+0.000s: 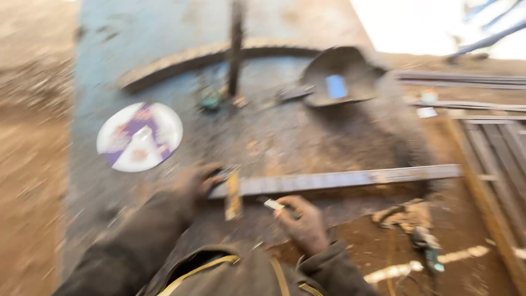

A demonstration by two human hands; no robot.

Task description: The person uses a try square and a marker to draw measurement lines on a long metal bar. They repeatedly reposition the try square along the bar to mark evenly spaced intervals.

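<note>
The view is blurred by motion. A long flat metal bar (350,178) lies across a grimy metal worktable (137,33), running right from its left end. My left hand (198,180) rests at that left end, pressing a small try square with a yellowish blade (233,194) against the bar. My right hand (302,223) hovers just below the bar and pinches a short white marking stick (273,205), its tip close to the square.
A white and purple disc (139,136) lies on the table's left. A dark welding mask (339,77) sits at the back, beside a curved metal strip (181,60) and an upright rod (236,44). Metal bars (493,148) are stacked right; a power tool (427,249) lies on the ground.
</note>
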